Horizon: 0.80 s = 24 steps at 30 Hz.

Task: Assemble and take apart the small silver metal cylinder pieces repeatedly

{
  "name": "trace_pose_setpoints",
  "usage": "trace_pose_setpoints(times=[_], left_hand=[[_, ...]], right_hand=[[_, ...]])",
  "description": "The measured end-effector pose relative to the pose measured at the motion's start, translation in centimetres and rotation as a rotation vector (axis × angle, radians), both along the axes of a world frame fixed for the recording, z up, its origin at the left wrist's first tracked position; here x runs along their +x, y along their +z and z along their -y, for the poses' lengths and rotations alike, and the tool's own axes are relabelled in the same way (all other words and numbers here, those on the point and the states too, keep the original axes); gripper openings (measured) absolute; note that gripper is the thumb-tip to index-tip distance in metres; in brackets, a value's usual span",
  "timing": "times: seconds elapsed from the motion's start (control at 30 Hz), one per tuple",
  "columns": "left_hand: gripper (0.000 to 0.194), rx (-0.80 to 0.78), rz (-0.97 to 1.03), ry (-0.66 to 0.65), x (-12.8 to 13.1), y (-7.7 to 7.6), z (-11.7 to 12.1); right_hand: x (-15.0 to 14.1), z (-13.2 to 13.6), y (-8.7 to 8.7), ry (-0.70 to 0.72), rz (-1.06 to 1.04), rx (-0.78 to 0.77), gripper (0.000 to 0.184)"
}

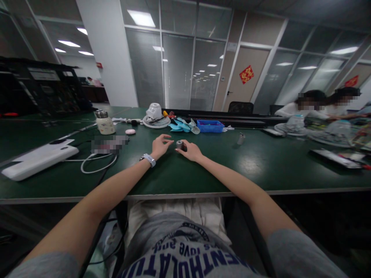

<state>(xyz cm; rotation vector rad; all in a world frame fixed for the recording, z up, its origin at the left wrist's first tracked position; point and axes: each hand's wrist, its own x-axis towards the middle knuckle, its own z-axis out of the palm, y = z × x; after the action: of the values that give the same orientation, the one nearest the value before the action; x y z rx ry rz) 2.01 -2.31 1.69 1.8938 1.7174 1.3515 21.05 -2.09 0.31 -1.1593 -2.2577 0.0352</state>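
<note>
While the right hand [191, 150] grips a cylinder [179, 144] between thumb and fingers, covering its right side, the left hand [160, 146] curves just beside it, empty, fingers parted. Whether the cylinder touches the table [174, 177] is unclear; another cylinder's [240, 139] top blurs.

A cream bottle [105, 125] stands near a small pink oval object [130, 132].

Small grey metallic cylinder [179, 145]: dull sheen. Flat dark-green tabletop [223, 173]: smooth, semi-gloss. Rectangular blue basket [209, 129]: plastic.
</note>
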Motion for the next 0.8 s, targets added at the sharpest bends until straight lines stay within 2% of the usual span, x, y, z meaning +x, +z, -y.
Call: trace_pose_setpoints(times=[0.1,0.23,0.3,0.43,0.57,0.67,0.8], left_hand=[[0.033,-0.178,-0.050,-0.011,-1.0,-0.9,-0.9],[0.036,-0.185,-0.108,-0.049,-1.2,-1.3,-1.0],[0.037,-0.184,-0.125,-0.065,-1.1,-1.2,-1.0],[0.038,-0.154,-0.124,-0.056,-1.0,-1.3,-1.2],[0.033,-0.134,-0.101,0.047,-1.1,-1.4,-1.6],[0.036,-0.134,-0.058,0.092,-1.1,-1.3,-1.7],[0.040,-0.114,0.023,0.091,-1.3,-1.2,-1.6]], right_hand=[[0.0,0.2,0.1,-0.015,0.011,0.025,0.056],[2.1,-0.3,1.1,-0.114,-0.007,0.108,0.052],[4.7,-1.2,2.0,-0.266,-0.063,0.144,0.052],[12.4,-3.2,3.4,-0.750,-0.198,0.199,0.050],[19.4,-3.8,3.3,-1.125,-0.301,0.149,0.044],[21.7,-3.6,2.4,-1.257,-0.315,0.030,0.042],[22.1,-3.6,1.3,-1.313,-0.322,-0.134,0.047]])
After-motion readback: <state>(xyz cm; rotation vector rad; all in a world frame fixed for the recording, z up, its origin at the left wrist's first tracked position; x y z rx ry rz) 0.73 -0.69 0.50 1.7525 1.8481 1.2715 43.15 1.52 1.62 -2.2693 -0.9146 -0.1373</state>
